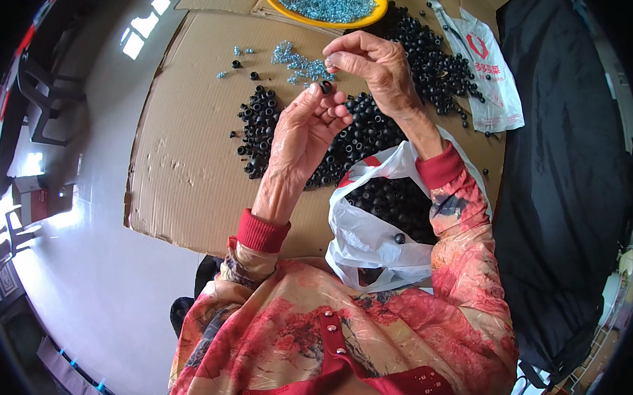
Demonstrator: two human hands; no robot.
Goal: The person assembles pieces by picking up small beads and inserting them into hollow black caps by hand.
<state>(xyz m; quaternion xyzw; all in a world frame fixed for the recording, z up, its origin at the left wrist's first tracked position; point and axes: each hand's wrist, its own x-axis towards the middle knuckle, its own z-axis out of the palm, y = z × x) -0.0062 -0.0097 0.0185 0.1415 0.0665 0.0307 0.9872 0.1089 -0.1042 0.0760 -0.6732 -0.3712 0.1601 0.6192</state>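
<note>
My left hand [304, 130] holds a small hollow black plastic cap [326, 87] between thumb and fingers, its opening facing up. Just above it, my right hand [381, 69] has thumb and forefinger pinched together. A tiny pale shiny piece seems to sit at their tips, too small to make out well. Beyond my hands lies a loose heap of small bluish metallic pieces [293, 61]. Below and around my left hand spreads a pile of black caps [259, 118], several showing open ends. More round black pieces [435, 70] form a heap to the right of my right hand.
Flattened cardboard [184, 133] lies under everything. A yellow bowl [380, 12] full of bluish pieces stands at the far edge. Near my body, a white plastic bag [350, 231] holds more black pieces. A flat printed bag [498, 109] and black cloth [558, 170] lie right.
</note>
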